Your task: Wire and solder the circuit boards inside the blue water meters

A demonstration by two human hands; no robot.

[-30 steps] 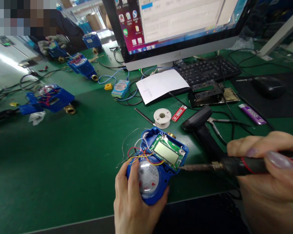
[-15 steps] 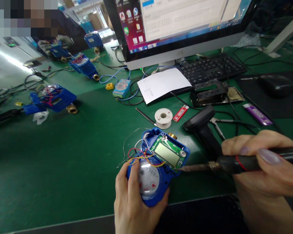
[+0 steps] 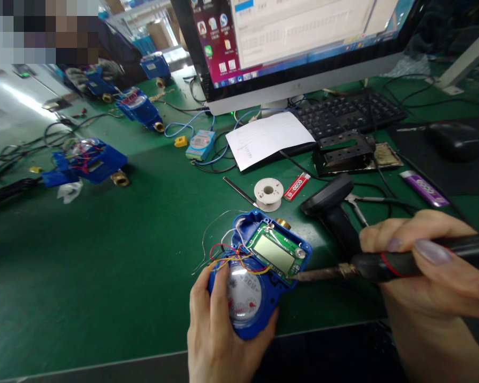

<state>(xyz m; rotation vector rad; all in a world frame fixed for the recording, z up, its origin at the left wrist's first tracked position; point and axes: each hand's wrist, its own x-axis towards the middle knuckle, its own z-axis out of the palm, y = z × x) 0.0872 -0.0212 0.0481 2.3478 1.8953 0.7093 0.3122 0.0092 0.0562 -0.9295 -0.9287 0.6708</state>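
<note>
A blue water meter (image 3: 245, 300) with a round dial lies near the table's front edge, and my left hand (image 3: 223, 324) is wrapped round its lower left side. Its open housing holds a green circuit board (image 3: 295, 247) with a small grey display (image 3: 273, 253). Red, yellow and white wires (image 3: 233, 252) run loosely between board and dial. My right hand (image 3: 431, 266) grips a black soldering iron (image 3: 373, 266) with a red ring. The iron's tip is at the board's lower edge; whether it touches cannot be made out.
A solder spool (image 3: 269, 194), a red-and-white packet (image 3: 296, 186) and a barcode scanner (image 3: 329, 205) lie beyond the meter. Pliers (image 3: 357, 208) rest by the scanner. Further back stand a monitor (image 3: 303, 69) and keyboard (image 3: 351, 114). More blue meters (image 3: 99, 159) sit at left; a person is behind.
The soldering iron and my right hand have shifted very slightly left, with the tip still at the board's lower edge. My left hand keeps its hold on the meter. The view has shifted slightly.
</note>
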